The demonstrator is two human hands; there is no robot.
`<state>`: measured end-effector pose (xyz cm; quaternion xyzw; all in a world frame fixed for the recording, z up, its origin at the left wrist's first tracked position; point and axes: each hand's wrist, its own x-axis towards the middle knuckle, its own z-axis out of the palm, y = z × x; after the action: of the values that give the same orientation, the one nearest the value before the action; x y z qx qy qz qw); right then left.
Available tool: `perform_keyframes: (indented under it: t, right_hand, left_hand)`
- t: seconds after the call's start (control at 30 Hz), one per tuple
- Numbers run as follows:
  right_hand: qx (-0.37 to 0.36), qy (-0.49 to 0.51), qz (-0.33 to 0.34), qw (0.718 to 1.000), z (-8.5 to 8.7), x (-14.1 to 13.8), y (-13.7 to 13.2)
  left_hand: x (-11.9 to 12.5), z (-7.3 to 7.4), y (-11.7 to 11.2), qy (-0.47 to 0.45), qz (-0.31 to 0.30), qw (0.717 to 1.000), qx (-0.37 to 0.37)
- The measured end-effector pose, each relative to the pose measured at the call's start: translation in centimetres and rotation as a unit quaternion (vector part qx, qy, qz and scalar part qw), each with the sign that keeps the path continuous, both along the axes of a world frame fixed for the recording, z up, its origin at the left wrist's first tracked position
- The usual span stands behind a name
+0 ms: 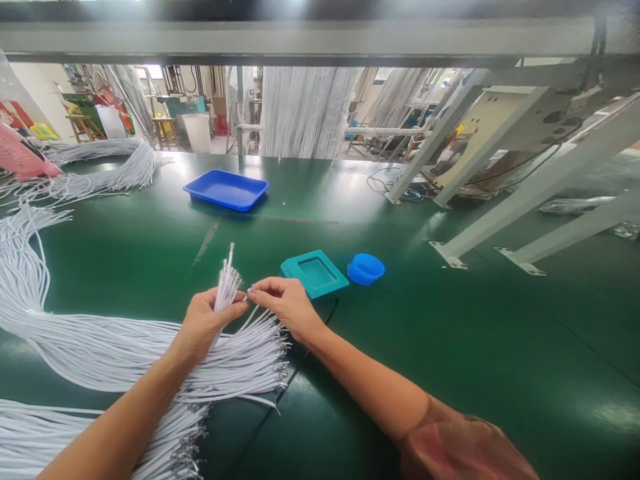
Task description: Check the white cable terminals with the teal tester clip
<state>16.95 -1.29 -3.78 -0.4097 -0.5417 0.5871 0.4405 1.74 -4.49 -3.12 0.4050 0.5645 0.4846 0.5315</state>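
Note:
My left hand (207, 317) is closed round a small bunch of white cords (227, 283), their cut ends pointing up. Just right of it, my right hand (287, 303) pinches the end of one white cord between thumb and fingertips, almost touching the left thumb. Beneath both hands a thick bundle of white cords (125, 350) lies along the table, its frayed ends fanned out to the right. A second bundle (170, 440) lies nearer to me, partly behind my left forearm.
On the green table (450, 347) stand a blue tray (227, 190), a teal shallow-topped device (317, 273) and a small blue bowl (367, 269). White metal legs (500, 213) rise at the right. More coiled cords (125, 163) and a pink object (25, 157) are at the far left.

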Motion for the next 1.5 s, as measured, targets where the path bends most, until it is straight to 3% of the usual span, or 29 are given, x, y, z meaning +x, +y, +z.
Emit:
perform_keyframes:
  t: [0.2, 0.4, 0.57, 0.63, 0.73, 0.8, 0.87, 0.97, 1.07, 1.17, 1.23, 1.33, 1.5]
  right_hand:
    - [-0.041, 0.059, 0.005, 0.997, 0.3, 0.0, 0.0]
    - [-0.154, 0.134, 0.086, 0.975, 0.3, 0.2, 0.4]
    - [-0.199, 0.152, 0.112, 0.962, -0.3, 0.2, 0.8]
    - [-0.172, 0.113, 0.112, 0.972, -0.1, 0.5, 1.0]
    - [-0.027, 0.010, 0.088, 0.996, 0.7, 1.3, 1.4]
    - [0.069, -0.053, 0.091, 0.992, 1.2, 1.8, 1.4]
    - [0.114, -0.114, 0.089, 0.983, 1.4, 1.9, 1.3]
    - [0.107, -0.183, 0.061, 0.975, 1.1, 1.8, 1.1]
    - [0.056, -0.188, 0.044, 0.980, 1.0, 1.8, 1.4]
    - [0.052, -0.104, 0.056, 0.992, 1.8, 2.1, 1.7]
    - [0.082, -0.061, 0.110, 0.989, 2.4, 2.3, 1.6]
    - [0.130, -0.070, 0.164, 0.975, 2.7, 2.3, 1.4]
    - [0.059, -0.014, 0.124, 0.990, 1.2, 1.4, 0.9]
  left_hand:
    - [-0.2, -0.4, 0.1, -0.020, -0.012, 1.000, -0.003]
    - [-0.4, -0.3, 0.2, -0.101, -0.047, 0.993, -0.032]
    - [-0.4, -0.4, 0.3, -0.094, -0.053, 0.994, -0.027]
    - [-0.4, -0.5, 0.3, -0.084, -0.050, 0.995, -0.026]
    - [-0.4, -0.6, 0.5, -0.074, -0.039, 0.996, -0.022]
    - [-0.4, -0.7, 0.5, -0.055, -0.035, 0.998, -0.013]
    - [-0.4, -0.8, 0.4, -0.015, -0.039, 0.999, 0.005]
    - [-0.4, -1.1, 0.2, 0.070, -0.074, 0.993, 0.052]
    - [-0.6, -1.2, 0.1, 0.101, -0.107, 0.986, 0.079]
    - [-0.8, -0.9, 0.1, 0.044, -0.093, 0.993, 0.054]
    - [-0.8, -0.7, 0.1, -0.002, -0.080, 0.996, 0.029]
    - [-0.7, -0.3, 0.1, -0.041, -0.082, 0.996, 0.009]
    - [-0.6, -0.1, 0.1, -0.074, -0.072, 0.995, -0.011]
